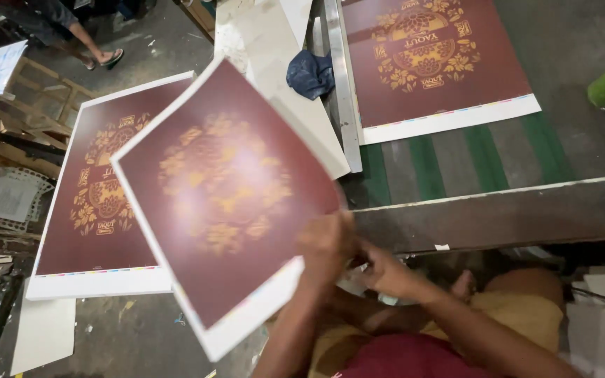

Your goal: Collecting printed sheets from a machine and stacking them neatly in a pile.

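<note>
Above stack (96, 210) on floor: your left hand (325, 245) pinches maroon sheet (222, 196) by corner, mid-transfer, blurred. Right hand (386, 269) beside it, grip unclear. Next, likely: square sheet over stack, then let go.

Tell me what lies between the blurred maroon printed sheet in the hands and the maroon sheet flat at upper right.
In the head view, between the held maroon sheet and the flat maroon sheet: a crumpled dark blue cloth, a long metal bar, and white sheets.
</note>
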